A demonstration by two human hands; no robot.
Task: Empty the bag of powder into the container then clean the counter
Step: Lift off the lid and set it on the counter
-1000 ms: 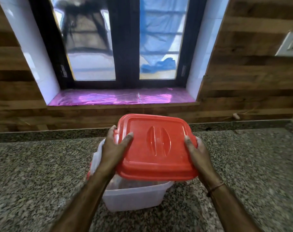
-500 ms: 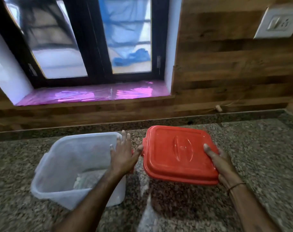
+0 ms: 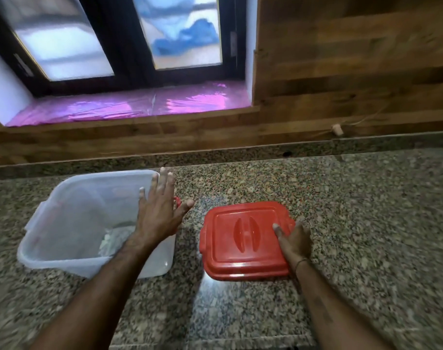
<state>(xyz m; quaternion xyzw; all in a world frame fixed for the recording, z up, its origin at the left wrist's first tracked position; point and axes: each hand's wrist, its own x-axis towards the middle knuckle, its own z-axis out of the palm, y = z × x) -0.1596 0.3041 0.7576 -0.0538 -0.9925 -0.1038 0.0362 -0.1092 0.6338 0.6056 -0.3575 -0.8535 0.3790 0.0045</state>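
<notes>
Lid (image 3: 243, 238) lies on tabletop (image 3: 367, 223), just right of open container (image 3: 101, 176); right hand (image 3: 295, 242) pinches its right edge, left hand (image 3: 159, 213) spreads flat above container's right rim.

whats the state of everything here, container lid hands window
container: open, lid off, upright on the counter, a little white stuff at the bottom
red lid: off the container, handle side up, down at the counter to its right
left hand: open, fingers spread, over the container's right rim
right hand: holds the lid's right edge, thumb on top
window: shut
</notes>
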